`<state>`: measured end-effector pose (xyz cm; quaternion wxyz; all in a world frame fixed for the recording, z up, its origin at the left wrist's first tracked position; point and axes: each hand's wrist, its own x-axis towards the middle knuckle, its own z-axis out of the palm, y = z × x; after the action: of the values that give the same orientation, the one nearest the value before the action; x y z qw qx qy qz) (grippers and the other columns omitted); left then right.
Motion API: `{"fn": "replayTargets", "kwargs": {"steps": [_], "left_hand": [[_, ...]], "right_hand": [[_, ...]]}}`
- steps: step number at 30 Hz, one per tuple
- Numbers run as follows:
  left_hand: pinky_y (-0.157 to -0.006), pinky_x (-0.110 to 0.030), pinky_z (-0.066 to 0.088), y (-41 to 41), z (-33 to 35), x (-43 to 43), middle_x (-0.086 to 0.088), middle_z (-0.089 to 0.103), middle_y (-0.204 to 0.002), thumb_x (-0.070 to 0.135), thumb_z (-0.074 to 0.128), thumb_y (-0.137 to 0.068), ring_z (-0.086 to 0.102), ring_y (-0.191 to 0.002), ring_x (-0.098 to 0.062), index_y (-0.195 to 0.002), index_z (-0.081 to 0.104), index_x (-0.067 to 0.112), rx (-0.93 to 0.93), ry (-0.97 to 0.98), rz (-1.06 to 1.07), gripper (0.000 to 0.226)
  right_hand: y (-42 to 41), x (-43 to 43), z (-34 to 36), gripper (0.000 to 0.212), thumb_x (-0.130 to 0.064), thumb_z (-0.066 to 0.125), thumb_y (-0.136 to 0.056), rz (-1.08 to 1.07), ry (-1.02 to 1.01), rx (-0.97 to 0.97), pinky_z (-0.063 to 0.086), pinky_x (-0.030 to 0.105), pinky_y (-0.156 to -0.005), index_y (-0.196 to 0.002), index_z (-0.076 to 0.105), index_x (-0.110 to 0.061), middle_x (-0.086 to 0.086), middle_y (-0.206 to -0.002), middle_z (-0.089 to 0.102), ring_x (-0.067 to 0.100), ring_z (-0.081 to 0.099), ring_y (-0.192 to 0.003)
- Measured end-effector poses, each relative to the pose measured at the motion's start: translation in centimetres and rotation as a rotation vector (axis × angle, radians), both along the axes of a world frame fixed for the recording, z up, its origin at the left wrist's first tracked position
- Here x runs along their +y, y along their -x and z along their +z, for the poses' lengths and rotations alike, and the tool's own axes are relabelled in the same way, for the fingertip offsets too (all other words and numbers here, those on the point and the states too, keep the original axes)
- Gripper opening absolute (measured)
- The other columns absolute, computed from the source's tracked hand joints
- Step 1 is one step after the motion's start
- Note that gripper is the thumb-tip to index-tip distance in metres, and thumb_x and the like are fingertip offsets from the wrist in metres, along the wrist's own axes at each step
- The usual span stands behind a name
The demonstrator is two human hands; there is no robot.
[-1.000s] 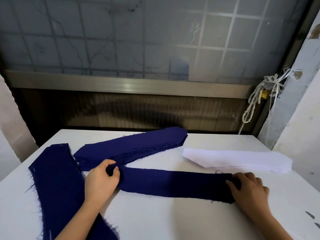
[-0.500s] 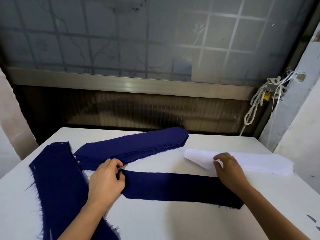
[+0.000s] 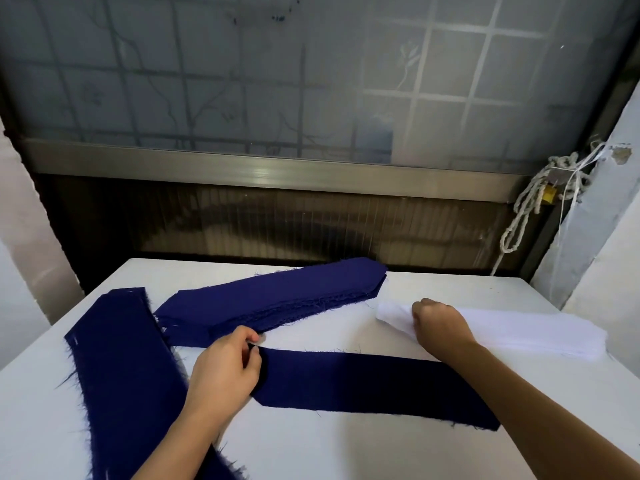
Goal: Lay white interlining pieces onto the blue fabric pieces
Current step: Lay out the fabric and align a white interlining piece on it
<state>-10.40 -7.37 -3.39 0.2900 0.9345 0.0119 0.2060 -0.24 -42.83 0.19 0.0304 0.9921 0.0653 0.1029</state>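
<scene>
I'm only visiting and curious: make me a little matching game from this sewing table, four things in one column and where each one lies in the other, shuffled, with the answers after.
Things
1. left hand
2. right hand
3. white interlining stack
4. rope bundle

Places
A. hanging off the wall, beyond the table's far right corner
B. on the left end of the single blue strip
C. on the right side of the table, behind the single blue strip
D. closed on the left end of the white stack

Pairs: 1-B, 2-D, 3-C, 4-A

White table [image 3: 346, 452] below frosted grid-patterned window [image 3: 277, 71]
</scene>
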Motion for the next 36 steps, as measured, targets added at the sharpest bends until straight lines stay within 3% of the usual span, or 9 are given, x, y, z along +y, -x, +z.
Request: {"fn": "replayTargets", "kwargs": {"steps": [3, 8, 13, 17, 22, 26, 30, 33, 36], "left_hand": [[-0.050, -0.016, 0.034, -0.1, -0.2, 0.1, 0.015, 0.056, -0.062, 0.021, 0.063, -0.092, 0.056, -0.060, -0.002, -0.093, 0.052, 0.042, 0.001, 0.009, -0.002, 0.024], [-0.050, -0.017, 0.034, -0.1, -0.3, 0.1, 0.017, 0.056, -0.063, 0.020, 0.062, -0.092, 0.056, -0.059, -0.002, -0.094, 0.055, 0.039, -0.002, 0.010, 0.000, 0.021], [-0.055, -0.018, 0.037, 0.1, -0.1, 0.1, 0.018, 0.055, -0.070, 0.020, 0.061, -0.092, 0.055, -0.064, -0.002, -0.100, 0.061, 0.032, 0.007, -0.038, -0.013, 0.015], [-0.056, -0.019, 0.038, 0.3, 0.1, -0.1, 0.020, 0.054, -0.073, 0.021, 0.060, -0.092, 0.055, -0.068, -0.001, -0.101, 0.061, 0.030, -0.004, -0.049, -0.023, 0.013], [-0.057, -0.024, 0.045, 0.5, 0.5, -0.4, 0.020, 0.056, -0.073, 0.030, 0.057, -0.097, 0.054, -0.068, -0.001, -0.095, 0.062, 0.029, -0.068, -0.032, -0.043, 0.006], [-0.062, -0.030, 0.048, 0.7, 0.5, -0.3, 0.015, 0.057, -0.068, 0.048, 0.040, -0.101, 0.054, -0.067, -0.004, -0.082, 0.059, 0.029, -0.070, -0.014, -0.091, 0.033], [-0.067, -0.024, 0.043, 1.1, 0.5, -0.2, 0.014, 0.060, -0.068, 0.061, 0.014, -0.098, 0.055, -0.076, -0.004, -0.068, 0.059, 0.029, -0.065, 0.065, -0.133, 0.063], [-0.064, -0.023, 0.039, 1.2, 0.5, -0.2, 0.023, 0.060, -0.081, 0.060, 0.013, -0.097, 0.054, -0.080, -0.005, -0.059, 0.053, 0.027, -0.060, 0.159, -0.145, 0.065], [-0.059, -0.025, 0.038, 1.0, 0.3, -0.2, 0.008, 0.056, -0.065, 0.062, 0.030, -0.096, 0.052, -0.072, -0.008, -0.058, 0.046, 0.019, -0.005, 0.095, -0.175, 0.060]], "right_hand": [[0.1, -0.3, 0.2, 0.016, -0.021, 0.048, -0.094, -0.016, -0.056, -0.022, 0.044, 0.027, -0.072, -0.094, 0.062, -0.013, 0.006, -0.095, 0.064, 0.023, 0.060, -0.084], [0.4, -0.9, 0.2, 0.025, -0.021, 0.041, -0.096, -0.068, -0.194, -0.015, 0.051, 0.030, -0.073, -0.087, 0.063, -0.014, 0.004, -0.086, 0.064, 0.021, 0.058, -0.077], [0.4, -2.1, 0.7, 0.024, -0.014, 0.040, -0.095, -0.159, -0.510, 0.026, 0.047, 0.033, -0.068, -0.082, 0.060, -0.010, 0.007, -0.080, 0.064, 0.024, 0.057, -0.075], [1.2, -2.6, 1.6, 0.021, -0.015, 0.043, -0.095, -0.172, -0.755, -0.027, 0.044, 0.027, -0.058, -0.079, 0.057, -0.015, 0.005, -0.079, 0.060, 0.022, 0.056, -0.074], [3.9, 0.4, 3.6, 0.015, -0.008, 0.055, -0.088, 0.062, -0.653, -0.241, 0.038, 0.021, -0.061, -0.076, 0.054, -0.016, -0.002, -0.078, 0.054, 0.012, 0.051, -0.072], [7.4, 6.0, 5.2, 0.023, -0.007, 0.058, -0.085, 0.359, -0.606, -0.224, 0.038, 0.020, -0.063, -0.070, 0.049, -0.021, -0.007, -0.077, 0.050, 0.009, 0.049, -0.071], [9.8, 12.2, 3.5, 0.017, -0.023, 0.047, -0.089, 0.377, -0.486, -0.117, 0.036, 0.022, -0.060, -0.072, 0.043, -0.021, -0.006, -0.082, 0.047, 0.010, 0.047, -0.067], [10.6, 15.8, 0.8, 0.012, -0.024, 0.041, -0.093, 0.407, -0.427, -0.073, 0.031, 0.023, -0.066, -0.084, 0.046, -0.017, -0.001, -0.090, 0.046, 0.015, 0.045, -0.075], [10.5, 17.3, -1.3, 0.021, -0.025, 0.037, -0.098, 0.414, -0.464, -0.035, 0.034, 0.023, -0.075, -0.098, 0.054, -0.012, 0.004, -0.101, 0.053, 0.020, 0.052, -0.091]]}}
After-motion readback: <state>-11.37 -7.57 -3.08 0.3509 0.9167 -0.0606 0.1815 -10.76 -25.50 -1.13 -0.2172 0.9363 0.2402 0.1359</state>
